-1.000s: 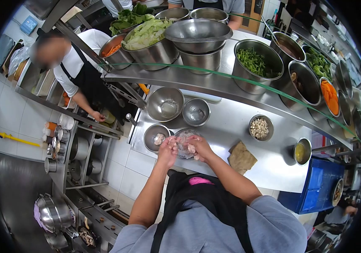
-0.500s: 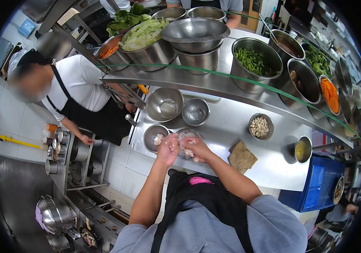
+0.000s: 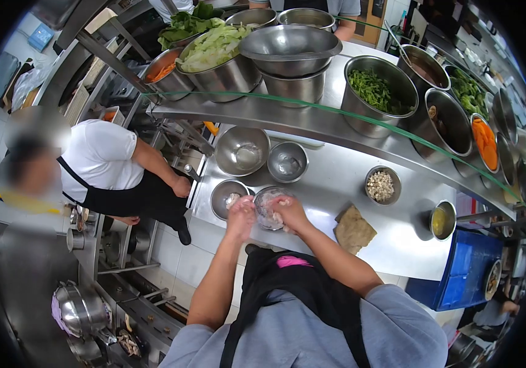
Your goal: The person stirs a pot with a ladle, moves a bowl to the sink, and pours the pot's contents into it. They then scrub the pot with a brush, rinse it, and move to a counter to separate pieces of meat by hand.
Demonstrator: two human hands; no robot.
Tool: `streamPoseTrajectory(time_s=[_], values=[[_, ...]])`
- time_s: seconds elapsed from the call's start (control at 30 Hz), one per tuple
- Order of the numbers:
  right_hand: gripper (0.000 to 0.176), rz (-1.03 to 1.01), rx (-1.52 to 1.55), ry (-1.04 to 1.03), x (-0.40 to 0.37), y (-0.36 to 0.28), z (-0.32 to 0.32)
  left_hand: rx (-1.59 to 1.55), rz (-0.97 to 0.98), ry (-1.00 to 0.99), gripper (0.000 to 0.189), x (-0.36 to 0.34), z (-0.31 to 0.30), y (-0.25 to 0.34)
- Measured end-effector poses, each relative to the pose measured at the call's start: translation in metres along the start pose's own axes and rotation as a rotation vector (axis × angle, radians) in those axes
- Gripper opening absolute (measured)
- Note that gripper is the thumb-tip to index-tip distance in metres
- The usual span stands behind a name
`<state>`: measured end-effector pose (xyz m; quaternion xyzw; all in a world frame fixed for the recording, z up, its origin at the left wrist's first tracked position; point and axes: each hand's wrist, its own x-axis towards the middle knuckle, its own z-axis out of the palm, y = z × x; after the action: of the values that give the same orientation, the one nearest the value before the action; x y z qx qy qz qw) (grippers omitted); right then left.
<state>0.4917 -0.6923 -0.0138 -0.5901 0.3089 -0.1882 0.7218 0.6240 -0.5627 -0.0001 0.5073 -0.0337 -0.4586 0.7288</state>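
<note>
My left hand [image 3: 240,218] is closed at the right rim of a steel bowl [image 3: 217,210], its fingers smeared with pale pink raw paste. A small lump of the paste [image 3: 232,200] shows inside that bowl. To the right, my right hand [image 3: 290,214] curls over the edge of a second steel bowl [image 3: 265,224], whose inside is coated with pale residue. Pale paste clings to the right fingers too. The two hands are apart, and slight blur hides exactly how much each holds.
Two steel bowls, one large [image 3: 226,161] and one smaller [image 3: 287,178], stand behind. Chopped pale pieces [image 3: 381,186] fill another bowl beyond a brown cloth [image 3: 354,232]. An overhead shelf [image 3: 312,113] carries vegetable pots. A co-worker [image 3: 106,165] stands at left.
My hands have moved slightly apart; the left shifts down-left, and the right uncovers more of the coated bowl. The co-worker has turned and an arm now reaches toward the counter's end.
</note>
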Motion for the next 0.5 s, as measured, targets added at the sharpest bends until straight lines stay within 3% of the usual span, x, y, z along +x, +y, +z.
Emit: streamPoseTrajectory(time_s=[0.07, 0.13, 0.17, 0.23, 0.27, 0.33, 0.37, 0.43, 0.5], values=[[0.016, 0.119, 0.113, -0.007, 0.002, -0.017, -0.012, -0.08, -0.06, 0.123, 0.018, 0.006, -0.009, 0.028], [0.016, 0.242, 0.224, -0.011, 0.002, -0.027, -0.02, -0.245, -0.105, -0.119, 0.018, 0.011, -0.031, 0.051], [0.015, 0.263, 0.282, -0.019, 0.003, -0.028, -0.021, -0.245, -0.104, -0.117, 0.018, 0.012, -0.033, 0.061], [0.014, 0.283, 0.34, -0.029, 0.006, -0.023, -0.024, 0.087, -0.202, 0.019, 0.019, 0.015, -0.035, 0.076], [0.013, 0.311, 0.41, -0.069, 0.008, -0.016, -0.025, 0.087, -0.201, 0.02, 0.019, 0.019, -0.04, 0.078], [0.012, 0.339, 0.481, -0.107, 0.009, -0.014, -0.025, 0.372, -0.148, 0.0, 0.019, 0.026, -0.042, 0.079], [0.011, 0.386, 0.546, -0.145, 0.007, -0.018, -0.026, 0.374, -0.149, -0.001, 0.019, 0.027, -0.04, 0.079], [0.011, 0.43, 0.613, -0.177, 0.006, -0.024, -0.028, 0.629, -0.103, 0.085, 0.018, 0.03, -0.033, 0.079], [0.021, 0.525, 0.864, -0.26, 0.006, -0.025, -0.03, 0.757, -0.034, 0.053, 0.015, 0.054, -0.063, 0.067]])
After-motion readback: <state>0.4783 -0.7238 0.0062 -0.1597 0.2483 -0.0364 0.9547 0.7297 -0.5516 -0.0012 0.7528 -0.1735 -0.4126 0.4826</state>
